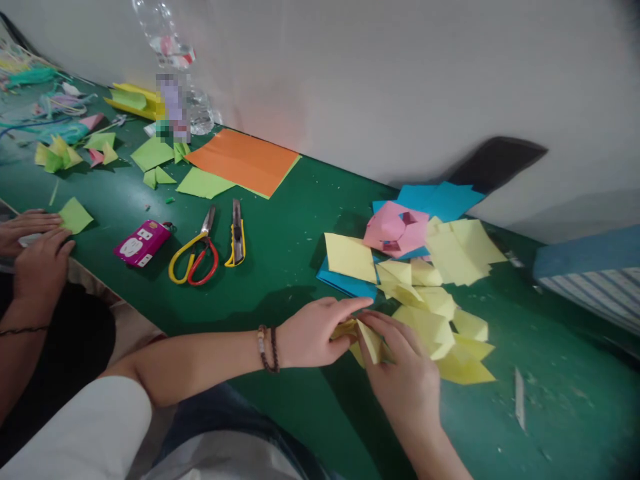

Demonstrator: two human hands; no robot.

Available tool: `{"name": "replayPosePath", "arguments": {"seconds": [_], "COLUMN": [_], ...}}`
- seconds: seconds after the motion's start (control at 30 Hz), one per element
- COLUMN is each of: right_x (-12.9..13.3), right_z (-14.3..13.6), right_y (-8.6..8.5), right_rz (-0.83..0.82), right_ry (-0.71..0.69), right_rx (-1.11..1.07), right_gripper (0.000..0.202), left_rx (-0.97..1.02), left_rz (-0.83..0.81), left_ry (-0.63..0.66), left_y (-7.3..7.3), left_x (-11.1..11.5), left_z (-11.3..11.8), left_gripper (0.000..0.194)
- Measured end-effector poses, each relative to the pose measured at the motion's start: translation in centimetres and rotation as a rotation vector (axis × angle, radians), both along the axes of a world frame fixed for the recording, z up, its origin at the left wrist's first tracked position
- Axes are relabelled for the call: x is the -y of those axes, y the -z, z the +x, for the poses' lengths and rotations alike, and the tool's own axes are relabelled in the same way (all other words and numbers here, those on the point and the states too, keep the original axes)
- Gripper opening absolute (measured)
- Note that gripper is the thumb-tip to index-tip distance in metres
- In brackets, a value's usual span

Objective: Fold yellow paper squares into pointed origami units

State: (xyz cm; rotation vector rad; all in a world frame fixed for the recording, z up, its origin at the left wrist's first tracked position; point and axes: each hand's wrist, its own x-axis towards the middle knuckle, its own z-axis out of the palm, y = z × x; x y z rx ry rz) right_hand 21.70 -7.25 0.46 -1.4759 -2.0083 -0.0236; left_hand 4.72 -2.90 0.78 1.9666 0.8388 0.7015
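Observation:
Between my two hands is a small folded piece of yellow paper (369, 341), held just above the green table. My left hand (315, 333), with bracelets at the wrist, pinches its left side, the index finger stretched over the top. My right hand (404, 373) closes around the paper's right side; some fingertips are hidden. Right behind them lie several folded yellow papers (425, 330) in a loose heap. A flat yellow square (351, 257) rests on blue sheets (345, 279). Beyond it sits a pink folded paper shape (397, 229), with more yellow squares (465, 250) to its right.
Left of my hands lie a yellow cutter knife (237, 233), scissors (195, 257) and a purple box (144, 243). Orange paper (245, 162) lies near the wall beside a plastic bottle (200, 110). At far left, another person's hands (43, 247) hold green paper (76, 215).

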Motion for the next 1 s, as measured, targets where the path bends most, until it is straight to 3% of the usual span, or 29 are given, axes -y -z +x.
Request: {"name": "replayPosePath", "arguments": {"seconds": [0.1,0.33,0.43,0.57,0.7,0.8,1.0], "right_x": [0.1,0.3,0.3,0.0,-0.2,-0.2,0.0], "right_z": [-0.1,0.3,0.4,0.5,0.3,0.1,0.2], "right_y": [-0.4,-1.4,-1.3,-1.5,-1.8,-1.6,-0.8], "right_rz": [-0.065,-0.327,-0.391,-0.464,-0.501,-0.421,-0.187], "right_ry": [0.011,0.042,0.114,0.194,0.174,0.103,0.033], "right_rx": [-0.056,-0.352,-0.477,-0.52,-0.459,-0.363,-0.101], "right_gripper": [0.018,0.038,0.039,0.038,0.03,0.023,0.015], "left_rx": [0.019,0.039,0.027,-0.053,-0.115,-0.135,-0.184], "left_rz": [-0.083,-0.452,-0.484,-0.34,-0.059,0.096,0.232], "left_ry": [-0.026,-0.124,-0.137,-0.15,-0.174,-0.177,-0.128], "left_y": [0.0,-0.3,-0.4,-0.3,0.0,0.1,0.3], "left_x": [-0.2,-1.1,-1.3,-1.2,-1.0,-0.7,-0.3], "left_z": [0.0,-0.4,-0.5,-0.7,-0.9,-0.8,-0.7], "left_gripper": [0.057,0.055,0.053,0.047,0.044,0.043,0.036]}}
